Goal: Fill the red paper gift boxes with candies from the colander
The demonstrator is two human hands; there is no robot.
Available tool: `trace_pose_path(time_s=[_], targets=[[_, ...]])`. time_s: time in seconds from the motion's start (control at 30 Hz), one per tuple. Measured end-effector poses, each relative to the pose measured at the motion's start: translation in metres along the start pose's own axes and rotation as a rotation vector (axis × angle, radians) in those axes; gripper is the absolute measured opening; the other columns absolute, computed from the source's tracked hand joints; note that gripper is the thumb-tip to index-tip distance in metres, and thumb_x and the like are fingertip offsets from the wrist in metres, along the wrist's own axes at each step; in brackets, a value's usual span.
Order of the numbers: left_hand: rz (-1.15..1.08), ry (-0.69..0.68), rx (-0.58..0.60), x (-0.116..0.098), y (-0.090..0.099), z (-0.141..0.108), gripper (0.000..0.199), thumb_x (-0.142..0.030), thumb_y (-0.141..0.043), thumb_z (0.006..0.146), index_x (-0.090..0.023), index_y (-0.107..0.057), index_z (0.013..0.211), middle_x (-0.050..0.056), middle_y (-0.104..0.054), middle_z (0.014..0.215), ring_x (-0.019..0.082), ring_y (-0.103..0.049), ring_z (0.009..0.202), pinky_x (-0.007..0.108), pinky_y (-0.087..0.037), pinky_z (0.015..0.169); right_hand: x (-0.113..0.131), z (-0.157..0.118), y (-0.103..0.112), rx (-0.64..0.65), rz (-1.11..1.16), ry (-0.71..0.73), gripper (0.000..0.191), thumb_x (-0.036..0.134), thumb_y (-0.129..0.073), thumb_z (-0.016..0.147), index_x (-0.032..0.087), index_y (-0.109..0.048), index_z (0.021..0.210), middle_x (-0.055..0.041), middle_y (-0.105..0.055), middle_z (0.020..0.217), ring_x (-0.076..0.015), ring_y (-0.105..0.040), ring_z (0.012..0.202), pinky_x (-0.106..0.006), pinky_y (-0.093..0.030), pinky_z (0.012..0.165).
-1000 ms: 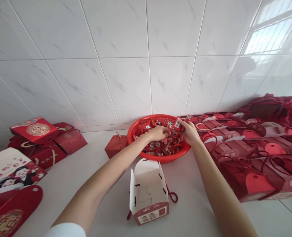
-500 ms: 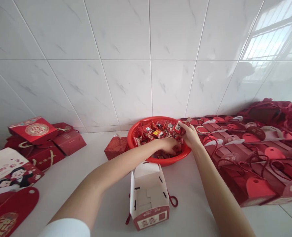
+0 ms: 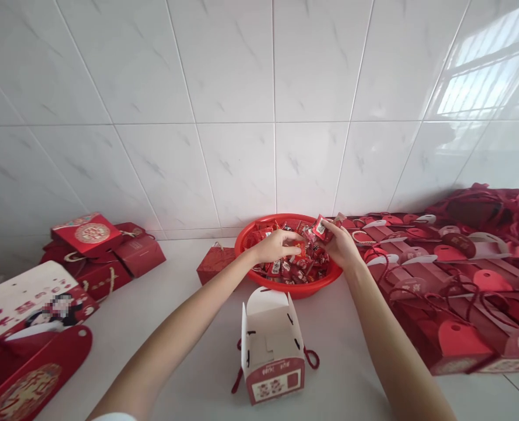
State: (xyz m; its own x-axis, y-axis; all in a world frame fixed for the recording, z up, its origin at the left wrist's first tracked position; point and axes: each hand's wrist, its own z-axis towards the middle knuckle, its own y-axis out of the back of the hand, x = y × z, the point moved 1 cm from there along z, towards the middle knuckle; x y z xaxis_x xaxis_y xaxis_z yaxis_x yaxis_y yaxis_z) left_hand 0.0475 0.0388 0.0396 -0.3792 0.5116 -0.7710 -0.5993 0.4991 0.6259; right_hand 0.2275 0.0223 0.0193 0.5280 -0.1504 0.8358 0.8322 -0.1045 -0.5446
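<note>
A red plastic basket point(image 3: 303, 290) full of small wrapped sweets point(image 3: 301, 272) stands against the tiled wall. Over its middle, my left hand point(image 3: 279, 245) has its fingers curled around an orange-red wrapped sweet point(image 3: 301, 250). At the basket's right rim, my right hand point(image 3: 341, 242) is closed on red sweet packets point(image 3: 319, 227), one showing a white printed square. In front of the basket sits an open box point(image 3: 272, 356), white inside and red outside, with dark red cords at its sides. No sweets show inside it.
Rows of red gift boxes point(image 3: 461, 280) fill the right side, with dark red ribbon point(image 3: 483, 204) behind them. A small red box point(image 3: 215, 263) touches the basket's left. More red boxes point(image 3: 139, 251) are stacked at the left, near an opened printed box point(image 3: 31, 298).
My left hand has moved left and up from deep among the sweets and now grips an orange-red one. My right hand still holds its packets. The view has shifted slightly.
</note>
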Motion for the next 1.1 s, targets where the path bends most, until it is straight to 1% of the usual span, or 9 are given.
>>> trace_pose_path(time_s=[0.13, 0.23, 0.33, 0.4, 0.47, 0.6, 0.73, 0.97, 1.1], targets=[[-0.093, -0.032, -0.023, -0.015, 0.014, -0.049, 0.031, -0.025, -0.064, 0.086, -0.016, -0.070, 0.115, 0.008, -0.074, 0.113, 0.021, -0.067, 0.101, 0.033, -0.051, 0.090, 0.012, -0.020, -0.022, 0.079, -0.015, -0.030, 0.025, 0.028, -0.084, 0.061, 0.021, -0.063, 0.074, 0.0032, -0.066, 0.066, -0.0147, -0.062, 0.062, -0.024, -0.052, 0.052], [-0.052, -0.048, 0.046, -0.035, 0.019, -0.090, 0.031, -0.027, -0.063, 0.088, -0.019, -0.069, 0.117, 0.007, -0.072, 0.115, 0.021, -0.066, 0.106, 0.033, -0.050, 0.093, 0.019, -0.040, -0.038, 0.184, -0.082, -0.017, 0.028, 0.031, -0.085, 0.062, 0.020, -0.066, 0.078, 0.0035, -0.065, 0.070, -0.0133, -0.061, 0.065, -0.023, -0.051, 0.056], [0.164, 0.005, 0.010, -0.052, 0.019, -0.125, 0.032, -0.027, -0.060, 0.090, -0.022, -0.066, 0.121, 0.006, -0.070, 0.118, 0.020, -0.064, 0.106, 0.032, -0.049, 0.092, 0.024, -0.061, -0.049, 0.330, -0.244, 0.015, 0.027, 0.038, -0.082, 0.070, 0.020, -0.068, 0.084, 0.0025, -0.064, 0.075, -0.0132, -0.061, 0.070, -0.023, -0.051, 0.063], [0.332, 0.061, -0.036, -0.060, 0.018, -0.144, 0.025, -0.029, -0.055, 0.093, -0.022, -0.069, 0.112, 0.005, -0.069, 0.115, 0.020, -0.063, 0.102, 0.032, -0.048, 0.090, 0.027, -0.076, -0.055, 0.424, -0.409, 0.048, 0.026, 0.042, -0.077, 0.078, 0.021, -0.068, 0.090, 0.0019, -0.063, 0.076, -0.0131, -0.059, 0.071, -0.024, -0.048, 0.063], [0.427, 0.137, -0.006, -0.063, 0.016, -0.158, 0.024, -0.033, -0.052, 0.095, -0.022, -0.072, 0.102, 0.005, -0.067, 0.114, 0.021, -0.063, 0.101, 0.031, -0.047, 0.089, 0.030, -0.091, -0.061, 0.527, -0.583, 0.089, 0.026, 0.044, -0.070, 0.085, 0.021, -0.066, 0.095, 0.0018, -0.060, 0.076, -0.0127, -0.055, 0.068, -0.024, -0.045, 0.060], [0.452, 0.291, 0.184, -0.058, 0.015, -0.172, 0.035, -0.049, -0.053, 0.094, -0.024, -0.073, 0.107, 0.005, -0.070, 0.114, 0.024, -0.064, 0.104, 0.030, -0.047, 0.086, 0.034, -0.117, -0.074, 0.805, -0.910, 0.182, 0.022, 0.042, -0.055, 0.095, 0.021, -0.061, 0.096, 0.0013, -0.056, 0.076, -0.0125, -0.049, 0.066, -0.025, -0.041, 0.060], [0.390, 0.347, 0.299, -0.050, 0.019, -0.177, 0.039, -0.045, -0.053, 0.093, -0.024, -0.068, 0.122, 0.005, -0.071, 0.121, 0.023, -0.065, 0.107, 0.027, -0.047, 0.085, 0.032, -0.130, -0.080, 0.917, -1.241, 0.231, 0.019, 0.036, -0.047, 0.098, 0.021, -0.051, 0.087, 0.0040, -0.047, 0.065, -0.0110, -0.039, 0.057, -0.025, -0.032, 0.054], [0.321, 0.330, 0.318, -0.042, 0.023, -0.181, 0.040, -0.042, -0.057, 0.091, -0.023, -0.067, 0.125, 0.006, -0.072, 0.120, 0.021, -0.068, 0.103, 0.025, -0.048, 0.083, 0.026, -0.137, -0.089, 1.018, -1.179, 0.263, 0.019, 0.026, -0.051, 0.093, 0.021, -0.043, 0.077, 0.0027, -0.054, 0.072, -0.0100, -0.043, 0.062, -0.025, -0.032, 0.057], [0.323, 0.331, 0.330, -0.042, 0.022, -0.181, 0.039, -0.041, -0.057, 0.092, -0.023, -0.067, 0.125, 0.006, -0.070, 0.125, 0.022, -0.067, 0.106, 0.026, -0.047, 0.084, 0.020, -0.137, -0.089, 1.120, -1.344, 0.161, 0.016, 0.029, -0.057, 0.090, 0.020, -0.049, 0.079, 0.0042, -0.053, 0.069, -0.0100, -0.045, 0.059, -0.025, -0.032, 0.056]])
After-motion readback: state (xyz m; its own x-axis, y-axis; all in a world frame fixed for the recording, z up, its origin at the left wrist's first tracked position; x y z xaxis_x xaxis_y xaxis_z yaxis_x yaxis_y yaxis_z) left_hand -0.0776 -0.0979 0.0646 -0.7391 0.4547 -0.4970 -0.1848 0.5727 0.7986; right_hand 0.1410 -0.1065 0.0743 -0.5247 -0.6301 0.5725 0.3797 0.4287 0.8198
